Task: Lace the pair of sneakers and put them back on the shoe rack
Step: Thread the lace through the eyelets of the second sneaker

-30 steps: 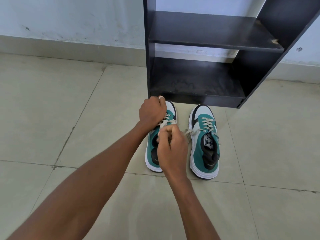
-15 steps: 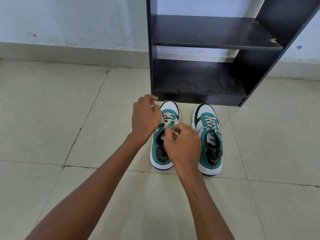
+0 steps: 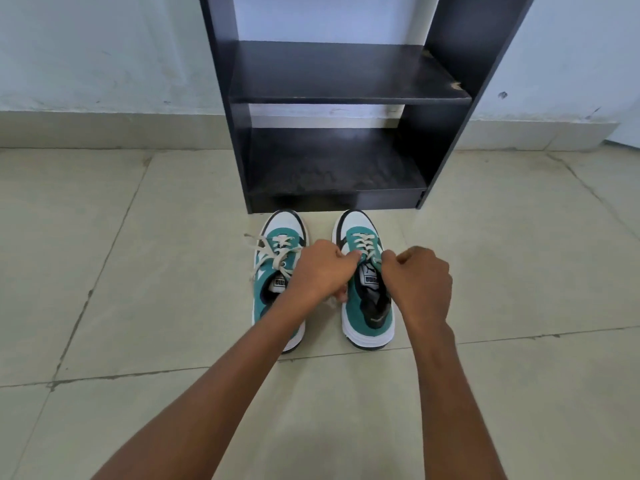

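Two teal and white sneakers stand side by side on the tiled floor, toes toward the black shoe rack [image 3: 446, 98]. The left sneaker [image 3: 277, 258] has cream laces lying loose across its top and over its left side. My left hand [image 3: 322, 268] and my right hand [image 3: 420, 282] are both at the right sneaker [image 3: 367, 306], one on each side of its tongue. Each hand is closed on a cream lace end near the upper eyelets. My left forearm covers the heel of the left sneaker.
The rack has two dark shelves [image 3: 339, 74], both bare, with the lower one [image 3: 332, 171] just beyond the toes. It stands against a pale wall [image 3: 104, 57]. Tiled floor [image 3: 138, 271] spreads to both sides of the sneakers.
Both hands have left the left sneaker and moved right onto the right sneaker's laces. The left sneaker's laces now lie loose. The camera view has shifted closer.
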